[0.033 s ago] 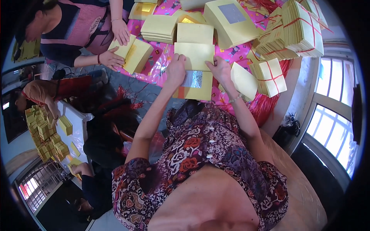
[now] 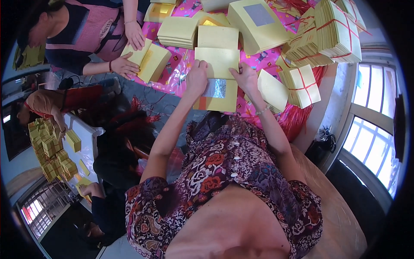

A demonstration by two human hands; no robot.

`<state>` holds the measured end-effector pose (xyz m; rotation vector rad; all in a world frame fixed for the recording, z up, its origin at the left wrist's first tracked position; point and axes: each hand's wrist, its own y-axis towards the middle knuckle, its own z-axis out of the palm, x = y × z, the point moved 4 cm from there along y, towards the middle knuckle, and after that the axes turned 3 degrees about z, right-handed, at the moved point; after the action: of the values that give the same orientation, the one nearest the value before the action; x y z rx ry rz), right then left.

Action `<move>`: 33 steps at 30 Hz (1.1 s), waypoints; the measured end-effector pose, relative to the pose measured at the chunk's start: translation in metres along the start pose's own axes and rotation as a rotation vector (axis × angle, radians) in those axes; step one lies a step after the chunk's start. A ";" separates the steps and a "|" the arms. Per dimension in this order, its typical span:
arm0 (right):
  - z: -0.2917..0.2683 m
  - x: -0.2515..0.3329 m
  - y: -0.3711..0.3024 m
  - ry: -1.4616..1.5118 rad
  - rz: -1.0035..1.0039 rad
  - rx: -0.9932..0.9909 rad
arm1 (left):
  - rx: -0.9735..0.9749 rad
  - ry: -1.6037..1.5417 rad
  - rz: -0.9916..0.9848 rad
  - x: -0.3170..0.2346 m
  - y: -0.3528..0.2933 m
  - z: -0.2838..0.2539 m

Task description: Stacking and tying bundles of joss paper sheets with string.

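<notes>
A pale yellow paper sheet [image 2: 220,62] lies across the table's near side, directly before me. My left hand [image 2: 197,78] is closed at its left edge with the fingers curled. At the right edge my right hand [image 2: 246,78] pinches the same sheet between thumb and fingers. Below it shows yellow paper with a silver foil square [image 2: 216,88] and an orange stripe near its lower left. Just beyond the sheet sits another plain yellow stack [image 2: 218,37]. Right of my right hand lies a loose pale stack [image 2: 273,91].
Red-tied paper bundles [image 2: 303,84] stand on the right of the pink patterned tablecloth [image 2: 174,71]. A large stack with a silver square [image 2: 256,26] lies beyond. At left, a co-worker's hands [image 2: 125,65] rest on a yellow stack. Another table [image 2: 88,142] holds more paper.
</notes>
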<state>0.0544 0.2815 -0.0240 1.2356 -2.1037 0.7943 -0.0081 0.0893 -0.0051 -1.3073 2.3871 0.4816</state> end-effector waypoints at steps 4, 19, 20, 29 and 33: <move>0.002 0.000 -0.008 -0.010 -0.021 -0.204 | 0.043 0.039 0.013 -0.016 0.001 -0.001; 0.027 0.021 -0.040 -0.183 -0.474 -0.297 | -0.013 0.115 -0.001 -0.014 -0.010 0.015; 0.029 0.021 -0.040 -0.181 -0.471 -0.293 | -0.056 0.118 0.017 -0.013 -0.012 0.015; 0.018 0.006 -0.043 0.149 -0.418 -0.367 | -0.160 0.048 0.047 -0.012 -0.017 0.013; 0.020 -0.008 -0.043 0.363 -0.162 -0.260 | -0.204 0.039 0.079 -0.014 -0.018 0.010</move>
<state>0.0928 0.2542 -0.0342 1.0202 -1.7265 0.5982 0.0159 0.0947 -0.0096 -1.3199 2.4826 0.7464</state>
